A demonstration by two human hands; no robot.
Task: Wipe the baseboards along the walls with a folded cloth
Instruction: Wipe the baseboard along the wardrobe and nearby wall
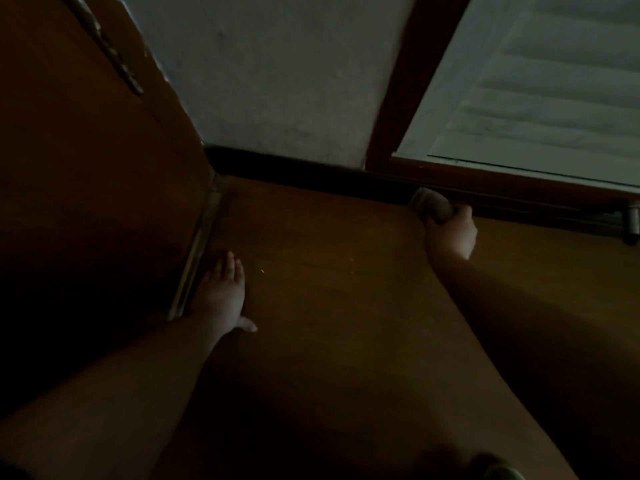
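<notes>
Right hand (450,233) presses cloth (433,203), partly hidden, against dim baseboard (311,174).

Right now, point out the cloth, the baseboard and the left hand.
cloth (431,205): head view, on the folded wad beyond the right hand.
baseboard (294,169): head view, on its dark face below the white wall.
left hand (221,292): head view, on its back.

We've got the left hand (221,296) flat on the floor (346,306) by the door (86,202), the right hand (450,233) pressing the cloth (431,202) against the baseboard (311,174) at the floor's far edge.
</notes>
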